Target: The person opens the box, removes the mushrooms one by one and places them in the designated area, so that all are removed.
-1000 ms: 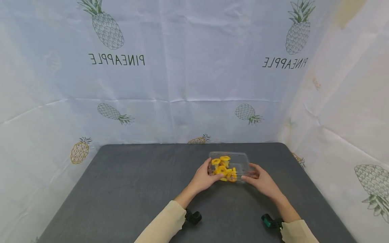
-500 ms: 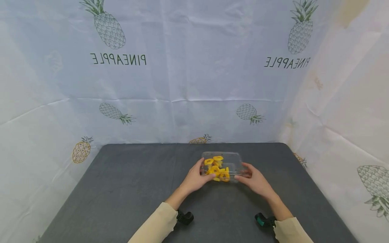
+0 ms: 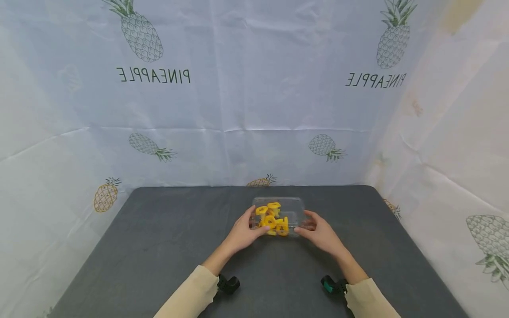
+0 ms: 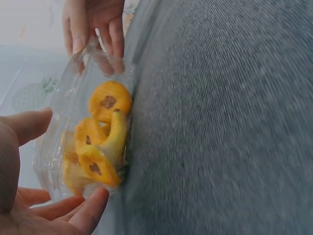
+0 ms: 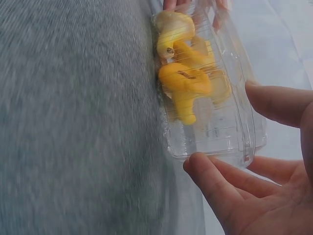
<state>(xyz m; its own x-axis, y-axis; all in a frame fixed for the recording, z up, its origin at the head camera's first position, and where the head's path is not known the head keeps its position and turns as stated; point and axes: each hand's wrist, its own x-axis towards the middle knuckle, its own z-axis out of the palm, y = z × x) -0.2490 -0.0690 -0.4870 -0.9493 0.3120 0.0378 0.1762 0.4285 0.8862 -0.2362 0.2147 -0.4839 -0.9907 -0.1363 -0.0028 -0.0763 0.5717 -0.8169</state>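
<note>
Between my two hands is a clear plastic box (image 3: 293, 205), with several yellow mushrooms (image 4: 110, 100) inside, mostly toward its left end. My left hand (image 3: 242, 232) grips the left end, thumb along the near side and fingers around the end. At the opposite end my right hand (image 3: 323, 235) holds on the same way; the right wrist view shows its thumb at the rim and its fingertips at a lower corner of the box (image 5: 215, 134). Brown patches mark the mushroom caps. The box stays close over the dark table top.
The dark grey table (image 3: 179, 247) reaches back to a hanging white cloth (image 3: 270, 101) printed with pineapples. More cloth hangs at the left and right sides. Black wrist devices (image 3: 229, 284) sit below both wrists, beside the cream sleeves (image 3: 191, 289).
Both hands have carried the box steadily to the left across the table, keeping their grip at its two ends. The mushrooms inside keep their arrangement.
</note>
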